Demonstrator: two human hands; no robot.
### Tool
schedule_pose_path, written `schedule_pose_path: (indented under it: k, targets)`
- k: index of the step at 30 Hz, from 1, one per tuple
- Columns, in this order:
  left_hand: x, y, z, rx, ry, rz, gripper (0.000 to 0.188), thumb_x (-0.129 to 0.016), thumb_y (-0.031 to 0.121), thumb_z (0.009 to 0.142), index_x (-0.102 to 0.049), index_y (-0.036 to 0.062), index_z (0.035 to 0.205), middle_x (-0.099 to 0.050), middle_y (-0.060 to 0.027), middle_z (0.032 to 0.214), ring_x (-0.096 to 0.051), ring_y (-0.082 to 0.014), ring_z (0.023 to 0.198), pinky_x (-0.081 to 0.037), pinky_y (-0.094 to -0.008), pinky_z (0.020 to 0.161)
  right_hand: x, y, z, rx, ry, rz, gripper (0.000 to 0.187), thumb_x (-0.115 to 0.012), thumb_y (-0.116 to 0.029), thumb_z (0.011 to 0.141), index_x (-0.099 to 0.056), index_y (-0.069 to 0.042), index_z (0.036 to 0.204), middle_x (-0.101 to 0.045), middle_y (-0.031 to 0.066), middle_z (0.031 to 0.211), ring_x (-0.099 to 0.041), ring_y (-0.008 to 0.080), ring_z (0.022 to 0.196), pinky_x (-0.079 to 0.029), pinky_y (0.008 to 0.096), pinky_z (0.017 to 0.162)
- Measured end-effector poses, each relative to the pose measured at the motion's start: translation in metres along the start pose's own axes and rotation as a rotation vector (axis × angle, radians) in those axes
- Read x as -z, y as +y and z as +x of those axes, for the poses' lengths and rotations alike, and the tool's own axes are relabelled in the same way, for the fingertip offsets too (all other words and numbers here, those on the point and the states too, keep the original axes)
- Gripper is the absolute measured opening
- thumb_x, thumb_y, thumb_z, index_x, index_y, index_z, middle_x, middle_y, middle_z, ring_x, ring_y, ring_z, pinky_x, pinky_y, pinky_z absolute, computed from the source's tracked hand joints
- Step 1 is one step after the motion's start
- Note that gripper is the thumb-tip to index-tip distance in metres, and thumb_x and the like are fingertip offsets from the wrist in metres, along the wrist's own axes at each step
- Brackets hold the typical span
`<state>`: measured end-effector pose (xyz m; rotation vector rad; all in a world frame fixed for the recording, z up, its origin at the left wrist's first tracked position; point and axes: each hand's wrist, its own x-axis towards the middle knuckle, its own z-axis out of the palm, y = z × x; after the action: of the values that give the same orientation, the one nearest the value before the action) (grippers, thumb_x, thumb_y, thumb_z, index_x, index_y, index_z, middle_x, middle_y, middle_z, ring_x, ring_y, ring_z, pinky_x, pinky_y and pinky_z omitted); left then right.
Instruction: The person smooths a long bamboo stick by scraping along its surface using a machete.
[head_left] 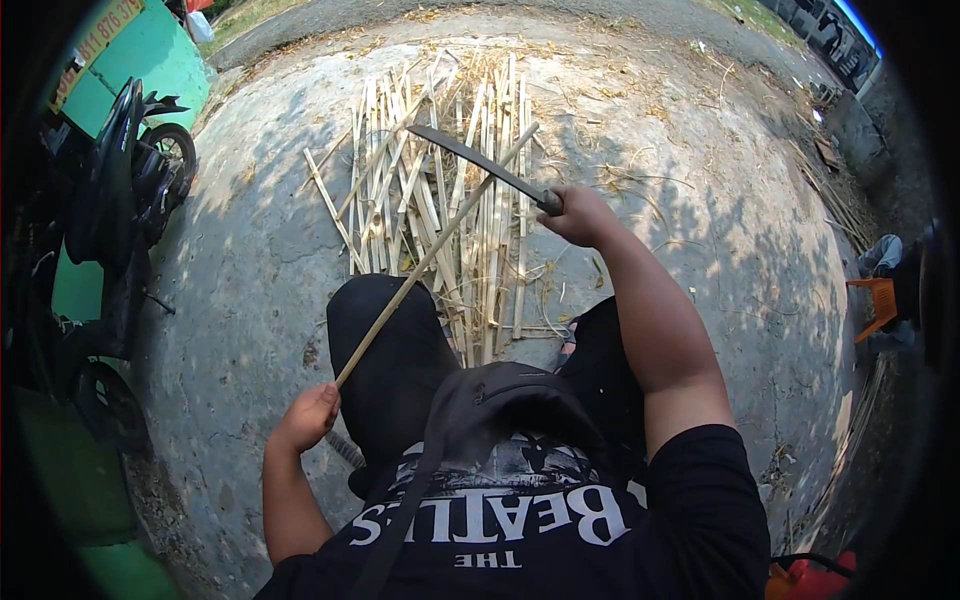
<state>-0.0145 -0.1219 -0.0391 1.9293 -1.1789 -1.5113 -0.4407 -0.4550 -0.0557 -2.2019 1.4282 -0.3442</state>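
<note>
In my right hand is the handle of a machete, its long dark blade pointing to the far left. The blade lies across a bamboo strip near the strip's far end; it seems to touch it. My left hand grips the near end of that strip beside my left knee. The strip slants over my left thigh, up and to the right. Beneath and beyond it, a pile of split bamboo strips lies on the concrete, mostly pointing away from me.
A dark motorcycle stands at the left by a green panel. Thin shavings litter the concrete right of the pile. An orange chair is at the right edge, with more long strips along that side.
</note>
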Motion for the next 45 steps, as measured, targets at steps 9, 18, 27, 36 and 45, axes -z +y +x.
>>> schedule_pose_path:
  k: [9, 18, 27, 36, 45]
  targets:
    - [-0.012, 0.001, 0.001, 0.084, -0.03, -0.137, 0.057, -0.042, 0.058, 0.107, -0.052, 0.0103, 0.077, -0.044, 0.0035, 0.062, -0.04, -0.0083, 0.054, -0.032, -0.0247, 0.052, -0.002, 0.055, 0.01, -0.234, 0.298, 0.351, 0.036, -0.072, -0.029, 0.08, -0.07, -0.002, 0.103, -0.072, 0.02, 0.088, -0.069, 0.0345, 0.084, -0.053, 0.0437, 0.078]
    - [-0.015, 0.004, -0.004, -0.06, 0.129, 0.16, 0.058, -0.039, 0.05, 0.11, -0.058, 0.0039, 0.08, -0.048, -0.0006, 0.065, -0.045, -0.0126, 0.061, -0.039, -0.0295, 0.059, -0.007, -0.065, -0.016, 0.362, -0.092, -0.198, 0.023, -0.07, -0.027, 0.083, -0.069, -0.01, 0.099, -0.069, 0.0155, 0.08, -0.07, 0.0394, 0.083, -0.055, 0.0511, 0.076]
    - [-0.022, 0.032, -0.008, -0.149, 0.252, 0.351, 0.058, -0.042, 0.046, 0.11, -0.058, -0.0038, 0.083, -0.058, -0.0154, 0.069, -0.056, -0.0263, 0.067, -0.046, -0.0386, 0.067, -0.012, -0.012, 0.016, -0.21, -0.377, 0.302, 0.035, -0.068, -0.026, 0.078, -0.07, -0.004, 0.105, -0.072, 0.02, 0.094, -0.069, 0.0398, 0.094, -0.054, 0.0491, 0.084]
    - [-0.04, 0.033, -0.005, -0.238, 0.385, 0.51, 0.053, -0.046, 0.042, 0.109, -0.058, -0.0039, 0.085, -0.058, -0.0258, 0.069, -0.059, -0.0421, 0.064, -0.045, -0.045, 0.062, -0.036, 0.001, 0.015, 0.083, -0.28, 0.153, 0.026, -0.069, -0.026, 0.078, -0.067, -0.003, 0.09, -0.067, 0.0154, 0.075, -0.066, 0.0305, 0.069, -0.054, 0.0434, 0.066]
    - [-0.033, 0.039, -0.008, -0.209, 0.291, 0.444, 0.055, -0.044, 0.042, 0.11, -0.058, -0.0049, 0.086, -0.057, -0.0221, 0.068, -0.056, -0.0332, 0.062, -0.044, -0.0432, 0.063, -0.05, -0.056, -0.012, 0.244, -0.386, -0.035, 0.028, -0.065, -0.021, 0.077, -0.068, -0.002, 0.097, -0.07, 0.0202, 0.085, -0.068, 0.0396, 0.081, -0.055, 0.0467, 0.079]
